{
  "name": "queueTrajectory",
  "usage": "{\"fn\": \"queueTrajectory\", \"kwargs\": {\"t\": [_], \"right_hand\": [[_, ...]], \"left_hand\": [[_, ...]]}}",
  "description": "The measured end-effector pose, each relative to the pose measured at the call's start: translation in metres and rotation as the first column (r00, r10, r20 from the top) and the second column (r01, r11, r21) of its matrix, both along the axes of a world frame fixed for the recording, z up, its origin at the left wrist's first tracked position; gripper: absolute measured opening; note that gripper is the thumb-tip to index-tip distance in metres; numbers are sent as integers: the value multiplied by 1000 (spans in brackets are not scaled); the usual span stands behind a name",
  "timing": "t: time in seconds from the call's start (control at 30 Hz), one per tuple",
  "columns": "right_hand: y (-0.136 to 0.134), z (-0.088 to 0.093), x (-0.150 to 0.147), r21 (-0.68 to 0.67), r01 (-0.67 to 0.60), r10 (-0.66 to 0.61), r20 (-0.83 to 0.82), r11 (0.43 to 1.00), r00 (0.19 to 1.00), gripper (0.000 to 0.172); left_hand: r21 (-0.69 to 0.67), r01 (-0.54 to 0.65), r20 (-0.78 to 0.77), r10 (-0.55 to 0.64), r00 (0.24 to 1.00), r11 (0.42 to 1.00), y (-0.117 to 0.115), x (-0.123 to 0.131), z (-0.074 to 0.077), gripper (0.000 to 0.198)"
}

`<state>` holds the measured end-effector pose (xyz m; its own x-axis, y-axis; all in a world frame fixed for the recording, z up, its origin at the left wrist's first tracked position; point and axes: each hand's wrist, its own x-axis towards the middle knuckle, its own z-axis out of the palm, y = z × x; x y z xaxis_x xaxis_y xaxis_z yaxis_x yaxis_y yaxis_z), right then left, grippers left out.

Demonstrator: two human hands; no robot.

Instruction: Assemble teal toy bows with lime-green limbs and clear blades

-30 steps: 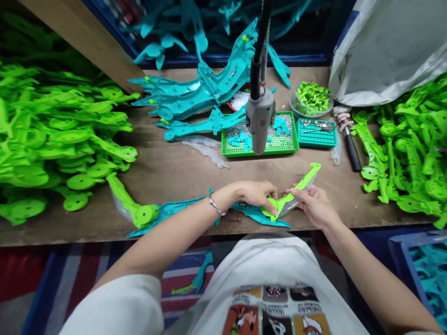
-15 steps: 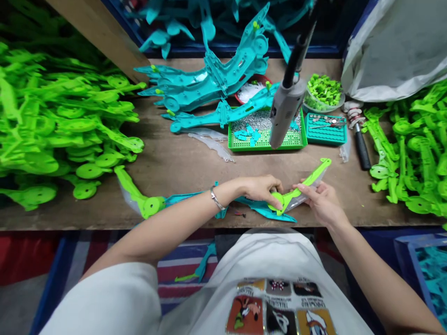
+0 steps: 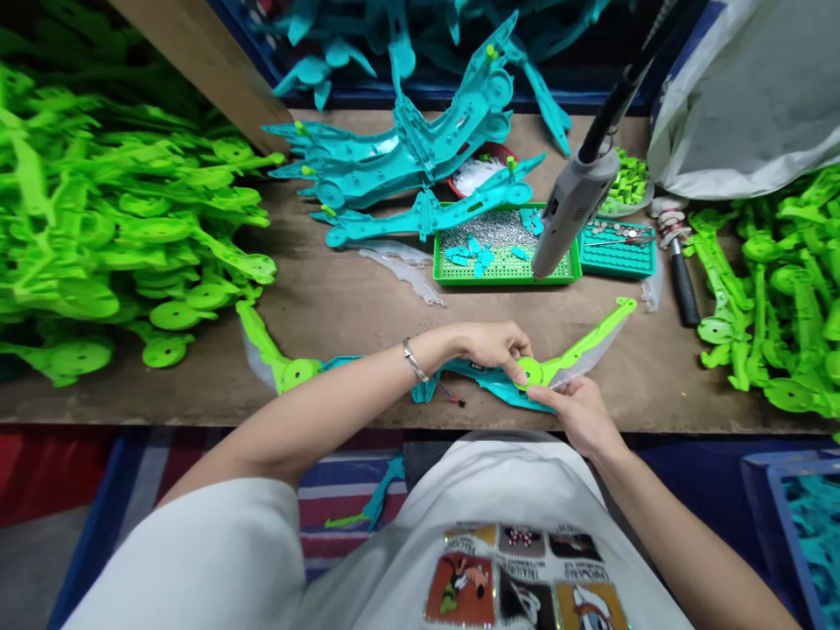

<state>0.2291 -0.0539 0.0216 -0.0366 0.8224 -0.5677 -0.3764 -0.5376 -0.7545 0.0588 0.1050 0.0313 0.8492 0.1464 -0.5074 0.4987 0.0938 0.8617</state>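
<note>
A long turquoise plastic part (image 3: 502, 385) lies along the front of the workbench. At its right end sits a lime-green plastic arm (image 3: 584, 344) with a round end and a translucent strip beneath. The fingers of my left hand (image 3: 492, 344) are closed on the round end from above and the left. My right hand (image 3: 581, 411) grips the same joint from the front right, its thumb at the lower edge. Another lime-green arm (image 3: 266, 346) is at the turquoise part's left end, partly hidden by my left forearm. A thin wire with a dark plug (image 3: 459, 402) pokes out near the middle.
An electric screwdriver (image 3: 570, 206) hangs over a green tray (image 3: 505, 273) of screws. Lime-green parts are heaped left (image 3: 124, 236) and right (image 3: 797, 297). Turquoise parts (image 3: 420, 149) are stacked behind. A black-handled tool (image 3: 684, 289) lies on the right.
The right green arm has come down onto the turquoise part's end. My right hand has slid from the arm's length toward the round joint. The screwdriver appears farther right.
</note>
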Motion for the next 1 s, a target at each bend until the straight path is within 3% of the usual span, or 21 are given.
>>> {"fn": "queueTrajectory", "kwargs": {"t": [0.17,0.4,0.7,0.77,0.9,1.0], "right_hand": [[4,2,7,-22,16,-16,16,1000,1000,45],[7,19,10,-106,-47,47,0,993,999,43],[7,10,-7,-52,-41,37,-70,998,997,42],[18,11,-1,-46,3,-7,-83,999,996,40],[44,12,17,-13,211,-211,-53,977,976,42],[53,8,21,30,250,-249,-40,968,968,43]], "left_hand": [[-27,59,18,-58,998,998,8,4,4,48],[113,53,47,-58,997,992,8,7,2,42],[121,108,51,-115,992,987,16,-11,3,51],[118,117,45,-123,991,986,17,-16,3,53],[117,127,26,-131,991,985,15,-23,4,55],[78,118,13,-119,993,990,13,-25,5,58]]}}
